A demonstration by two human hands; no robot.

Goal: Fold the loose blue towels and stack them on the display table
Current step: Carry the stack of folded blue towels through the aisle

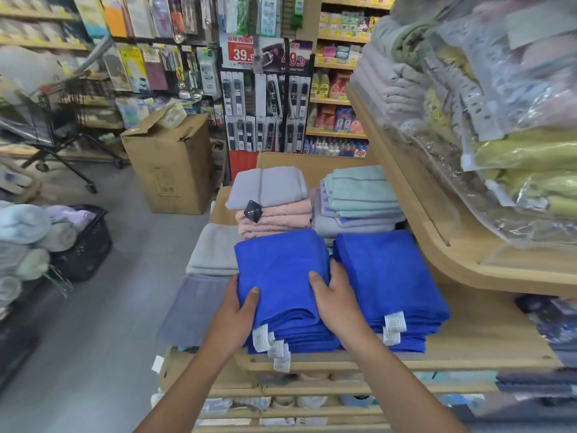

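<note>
Two stacks of folded blue towels lie side by side on the wooden display table (487, 342). The left stack (281, 270) has several white labels hanging at its front edge. My left hand (239, 310) grips its left side, thumb on top and fingers hidden under the edge. My right hand (335, 295) holds its right side, thumb on top, fingers tucked into the gap between the stacks. The right stack (390, 276) lies untouched, with two white labels at its front.
Behind the blue stacks sit folded grey, pink (274, 218) and mint towels (362, 190). Grey towels (212, 251) lie to the left. A curved shelf (437, 245) with bagged linens overhangs on the right. A cardboard box (170, 164), a black basket (87, 245) and a cart stand on the aisle floor.
</note>
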